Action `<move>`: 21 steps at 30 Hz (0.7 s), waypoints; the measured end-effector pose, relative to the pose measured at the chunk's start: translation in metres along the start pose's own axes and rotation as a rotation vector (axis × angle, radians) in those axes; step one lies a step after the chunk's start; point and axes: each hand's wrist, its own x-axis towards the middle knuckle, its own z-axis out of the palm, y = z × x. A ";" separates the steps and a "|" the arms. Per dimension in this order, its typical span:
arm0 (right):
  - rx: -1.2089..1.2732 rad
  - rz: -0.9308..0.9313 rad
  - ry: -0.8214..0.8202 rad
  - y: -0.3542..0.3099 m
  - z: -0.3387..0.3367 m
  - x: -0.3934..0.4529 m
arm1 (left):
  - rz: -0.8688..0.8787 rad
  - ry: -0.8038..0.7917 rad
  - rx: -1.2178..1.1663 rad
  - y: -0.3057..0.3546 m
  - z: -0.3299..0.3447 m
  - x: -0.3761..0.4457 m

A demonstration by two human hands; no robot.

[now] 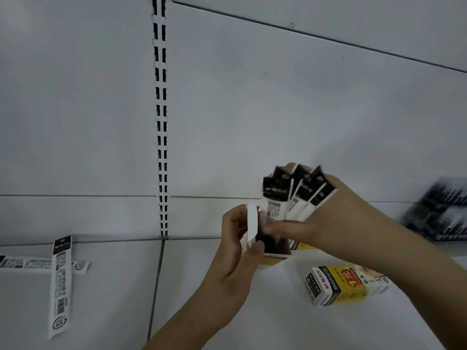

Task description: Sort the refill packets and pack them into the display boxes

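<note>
Right hand [326, 218]: fingers clasp a fanned bunch of long black-and-white refill packets [290, 198], lower ends over the open box.
Left hand [237, 238]: fingers grip the open yellow-and-white cardboard display box [274, 253] by its raised white flap.
Second yellow display box [343, 284]: lying on the white shelf [227, 311], near right.
Loose packets [60, 281]: two crossed, far left on shelf.
</note>
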 end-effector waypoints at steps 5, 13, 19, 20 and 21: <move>0.063 -0.028 -0.037 -0.011 -0.008 -0.005 | 0.018 0.020 0.119 -0.003 0.000 -0.001; -0.216 -0.138 0.169 0.010 0.007 -0.002 | 0.015 0.077 0.104 -0.006 -0.003 0.001; 0.040 0.030 0.046 0.039 0.014 -0.023 | 0.023 0.171 0.088 -0.007 -0.010 0.005; 0.105 0.071 -0.074 0.045 0.023 -0.025 | 0.032 0.200 0.083 -0.009 -0.010 0.005; 0.189 0.101 -0.166 0.050 0.032 -0.025 | 0.041 0.217 0.072 -0.009 -0.011 0.006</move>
